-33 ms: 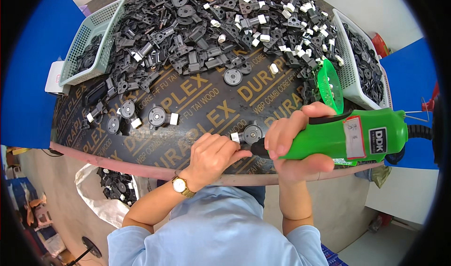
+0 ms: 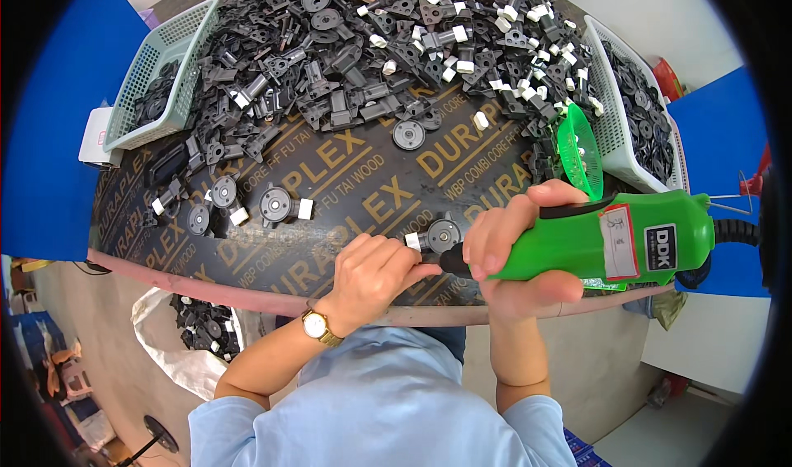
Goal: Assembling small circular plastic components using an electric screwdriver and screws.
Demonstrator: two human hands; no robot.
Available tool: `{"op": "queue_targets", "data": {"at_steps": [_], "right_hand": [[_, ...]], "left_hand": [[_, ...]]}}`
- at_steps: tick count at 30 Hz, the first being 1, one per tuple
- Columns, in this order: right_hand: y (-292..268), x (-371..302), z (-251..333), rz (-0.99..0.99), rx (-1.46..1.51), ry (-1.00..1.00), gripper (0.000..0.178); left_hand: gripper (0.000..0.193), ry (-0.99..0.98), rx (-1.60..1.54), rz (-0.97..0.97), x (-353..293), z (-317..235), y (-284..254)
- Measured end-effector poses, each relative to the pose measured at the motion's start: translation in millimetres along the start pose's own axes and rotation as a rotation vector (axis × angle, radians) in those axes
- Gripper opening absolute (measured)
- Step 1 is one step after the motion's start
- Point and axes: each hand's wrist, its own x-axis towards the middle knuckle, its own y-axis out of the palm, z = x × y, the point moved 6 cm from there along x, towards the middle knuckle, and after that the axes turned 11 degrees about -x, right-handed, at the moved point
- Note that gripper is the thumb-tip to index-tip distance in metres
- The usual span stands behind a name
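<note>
My right hand (image 2: 521, 257) is wrapped round a green electric screwdriver (image 2: 577, 238), held almost level with its dark nose pointing left. My left hand (image 2: 371, 271), with a watch on its wrist, is closed in a pinch right at that nose. What the left fingers hold is hidden or too small to make out. Just beyond the tip lies a round black plastic part with a white end (image 2: 444, 234). Another such black part (image 2: 276, 205) rests farther left on the printed board tabletop (image 2: 346, 219).
A large heap of black parts with white ends (image 2: 371, 54) covers the far side. A pale basket (image 2: 177, 42) stands left, another basket (image 2: 606, 96) right. A green sieve-like bowl (image 2: 580, 149) leans beside the right one. Below the table edge, a white sack (image 2: 165, 343) holds black parts.
The green screwdriver and my right hand have shifted very slightly left. My left hand stays in place.
</note>
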Motion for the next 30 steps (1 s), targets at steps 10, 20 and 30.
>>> {"op": "queue_targets", "data": {"at_steps": [10, 20, 30], "right_hand": [[-15, 0, 4, -0.062, -0.222, -0.033, 0.081], [-26, -2, -5, -0.035, -0.22, -0.002, 0.075], [-14, -10, -11, 0.035, -0.407, -0.013, 0.069]], "left_hand": [[0.045, -0.141, 0.041, 0.089, 13, -7, 8], [0.052, -0.247, 0.129, 0.234, 8, 7, 32], [0.049, -0.225, 0.097, 0.24, 8, 9, 37]]}}
